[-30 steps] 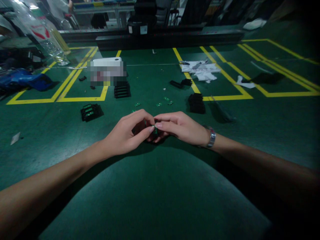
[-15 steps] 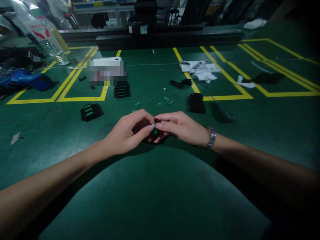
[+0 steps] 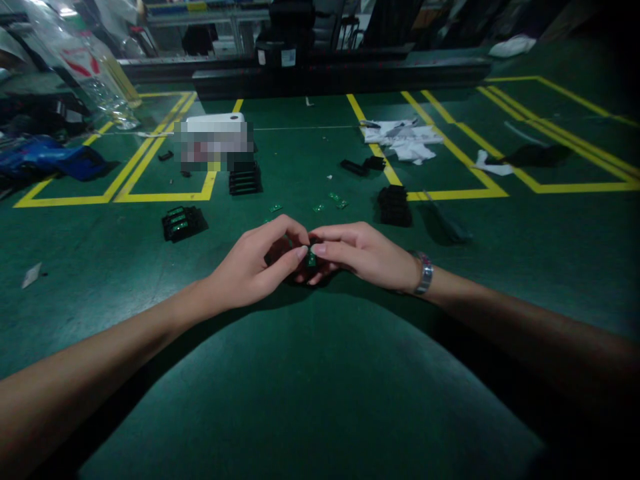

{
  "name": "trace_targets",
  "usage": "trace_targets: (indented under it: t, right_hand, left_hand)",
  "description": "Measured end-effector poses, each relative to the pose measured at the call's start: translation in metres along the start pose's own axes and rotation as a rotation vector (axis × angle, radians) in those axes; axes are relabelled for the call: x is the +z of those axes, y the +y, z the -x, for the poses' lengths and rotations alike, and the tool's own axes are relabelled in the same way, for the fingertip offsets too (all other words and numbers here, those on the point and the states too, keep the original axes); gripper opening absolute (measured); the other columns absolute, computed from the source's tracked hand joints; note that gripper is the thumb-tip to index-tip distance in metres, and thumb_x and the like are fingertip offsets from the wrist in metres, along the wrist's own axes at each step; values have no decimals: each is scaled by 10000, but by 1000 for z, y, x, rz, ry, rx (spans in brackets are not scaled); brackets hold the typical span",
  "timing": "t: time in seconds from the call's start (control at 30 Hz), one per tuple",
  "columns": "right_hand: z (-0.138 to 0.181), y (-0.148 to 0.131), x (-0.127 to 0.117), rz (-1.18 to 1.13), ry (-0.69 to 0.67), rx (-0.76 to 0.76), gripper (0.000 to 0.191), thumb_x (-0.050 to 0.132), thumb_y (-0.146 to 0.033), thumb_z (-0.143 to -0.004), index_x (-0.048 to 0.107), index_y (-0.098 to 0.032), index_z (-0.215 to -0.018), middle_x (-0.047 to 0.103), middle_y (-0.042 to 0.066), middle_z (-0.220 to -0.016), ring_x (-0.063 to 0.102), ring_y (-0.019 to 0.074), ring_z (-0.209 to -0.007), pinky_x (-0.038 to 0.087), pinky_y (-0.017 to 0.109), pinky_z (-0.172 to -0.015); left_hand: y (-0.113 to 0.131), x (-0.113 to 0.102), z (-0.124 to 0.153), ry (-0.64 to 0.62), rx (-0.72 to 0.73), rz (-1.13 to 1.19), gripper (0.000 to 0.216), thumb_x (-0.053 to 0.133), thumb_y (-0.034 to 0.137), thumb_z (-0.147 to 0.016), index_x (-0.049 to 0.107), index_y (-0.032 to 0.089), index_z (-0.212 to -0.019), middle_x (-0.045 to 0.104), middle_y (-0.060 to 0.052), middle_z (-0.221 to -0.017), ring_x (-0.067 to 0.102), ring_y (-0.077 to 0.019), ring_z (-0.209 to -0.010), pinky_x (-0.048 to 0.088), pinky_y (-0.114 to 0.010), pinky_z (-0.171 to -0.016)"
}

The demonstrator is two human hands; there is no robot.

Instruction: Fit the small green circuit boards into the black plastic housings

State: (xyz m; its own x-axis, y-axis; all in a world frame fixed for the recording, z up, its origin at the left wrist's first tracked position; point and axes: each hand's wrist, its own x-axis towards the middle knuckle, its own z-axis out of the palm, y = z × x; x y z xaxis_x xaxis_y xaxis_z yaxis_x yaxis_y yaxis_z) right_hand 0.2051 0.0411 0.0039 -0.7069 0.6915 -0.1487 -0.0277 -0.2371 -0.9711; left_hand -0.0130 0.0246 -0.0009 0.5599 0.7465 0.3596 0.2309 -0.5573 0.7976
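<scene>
Green board [image 3: 312,259], pinched by my left hand [image 3: 255,265] and right hand [image 3: 364,252]! Uneven pressure could flick it toward loose boards [image 3: 319,208] beyond it.

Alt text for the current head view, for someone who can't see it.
A person's left hand and right hand hold a small green piece between them at a green table. Beyond are loose green pieces, black parts and, far left, a clear bottle.
</scene>
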Motion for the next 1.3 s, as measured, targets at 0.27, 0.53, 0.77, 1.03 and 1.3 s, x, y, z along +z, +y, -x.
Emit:
trace_targets:
  t: [0.27, 0.53, 0.77, 1.03, 1.3]
  right_hand:
    - [0, -1, 1, 2, 5, 0, 205, 676, -298, -927, 726, -150, -1060, 766, 70, -930, 755, 182, -837, 638, 311, -803]
    - [-1, -1, -1, -37, 30, 17, 214, 699, -274, -909, 730, -164, -1089, 776, 57, -907, 768, 176, -812, 636, 263, -755]
    - [-1, 3, -3, -58, 52, 12, 257, 723, -306, -892, 725, -175, -1113, 768, 61, -964, 769, 189, -801, 642, 292, -774]
    - [-2, 2, -1, -49, 49, -16, 245, 740, -370, -886, 730, -165, -1020, 760, 54, -933, 757, 163, -777, 638, 252, -736]
    - [-2, -1, 0, -33, 54, 1, 234, 750, -368, -870, 736, -164, -984, 756, 47, -905, 758, 167, -764, 638, 253, -732]
  left_hand:
    - [-1, 0, 0, 5, 6, 3, 111, 605, 228, -972, 584, 171, -1065, 624, 2, -840, 619, -80, -660, 519, -170, -564]
    - [0, -1, 2, 3, 30, -72, 163, 633, 261, -954, 590, 177, -1088, 623, -33, -932, 604, -100, -701, 512, -214, -600]
    - [0, 1, 3, 2, 75, -227, 274, 682, 290, -913, 578, 181, -1142, 606, -36, -964, 579, -131, -800, 481, -235, -646]
    - [0, 0, 3, -19, 115, -210, 251, 660, 249, -930, 564, 182, -1152, 592, -42, -987, 579, -131, -818, 478, -240, -662]
    - [-1, 0, 3, -30, 138, -182, 261, 667, 227, -920, 555, 186, -1153, 575, -33, -960, 549, -110, -747, 461, -231, -631]
